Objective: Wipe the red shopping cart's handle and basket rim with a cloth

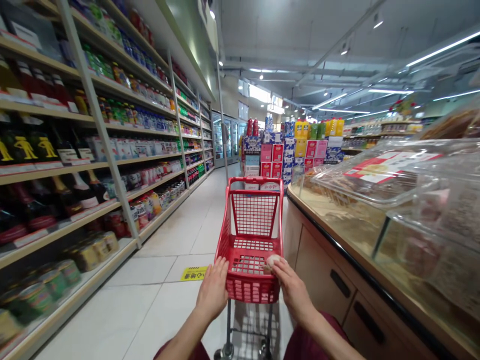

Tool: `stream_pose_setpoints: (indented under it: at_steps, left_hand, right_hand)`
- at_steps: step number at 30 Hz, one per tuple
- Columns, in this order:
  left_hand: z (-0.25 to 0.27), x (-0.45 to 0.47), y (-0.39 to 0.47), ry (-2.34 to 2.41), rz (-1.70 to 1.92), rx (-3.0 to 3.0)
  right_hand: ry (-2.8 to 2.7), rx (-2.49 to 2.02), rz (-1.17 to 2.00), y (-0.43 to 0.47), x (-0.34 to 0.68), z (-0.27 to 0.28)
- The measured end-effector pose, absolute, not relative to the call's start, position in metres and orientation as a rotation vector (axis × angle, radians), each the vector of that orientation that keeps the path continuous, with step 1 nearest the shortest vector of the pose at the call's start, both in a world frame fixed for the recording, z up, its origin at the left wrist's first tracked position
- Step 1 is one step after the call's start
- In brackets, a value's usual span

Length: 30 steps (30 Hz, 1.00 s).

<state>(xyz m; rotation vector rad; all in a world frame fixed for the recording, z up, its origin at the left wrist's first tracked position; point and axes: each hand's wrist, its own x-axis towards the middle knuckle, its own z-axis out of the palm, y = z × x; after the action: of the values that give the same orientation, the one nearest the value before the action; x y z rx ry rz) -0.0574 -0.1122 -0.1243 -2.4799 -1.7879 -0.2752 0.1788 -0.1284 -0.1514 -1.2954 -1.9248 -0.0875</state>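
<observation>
A small red shopping cart (258,290) stands straight in front of me, its open basket facing up. My left hand (215,285) lies on the near left corner of the basket rim with its fingers stretched forward. On the near right corner rests my right hand (294,285), fingers also extended over the rim. Just beyond the right fingertips is a small whitish, roundish thing, perhaps a garlic bulb (276,259), partly hidden by the fingers; whether they touch it I cannot tell. Both thumbs and the palms' undersides are hidden.
Tall shelves (150,125) of bottles, cans and packets line the left. A wooden counter (318,255) with clear plastic food boxes (378,170) runs close along the right. Stacked drink cartons (277,155) stand ahead. A yellow sign (191,273) marks the tiled floor (150,295).
</observation>
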Motion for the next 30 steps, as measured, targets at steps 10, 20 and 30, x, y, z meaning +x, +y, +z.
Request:
stream_pose_setpoints:
  at_steps: [10,20,30]
  left_hand:
    - [-0.12,-0.032,-0.1,-1.738,-0.296,-2.659]
    - [-0.114,-0.03,-0.099,-1.751,-0.302,-2.665]
    - [-0.114,-0.046,-0.095,-1.854,-0.285,-2.571]
  right_hand:
    - [-1.886,-1.373,-0.274,-0.106,0.175,-0.16]
    - [-1.924,-1.266,-0.386,-0.094,0.151,-0.174]
    - [-1.929,-1.251,-0.346,-0.081,0.111,-0.175]
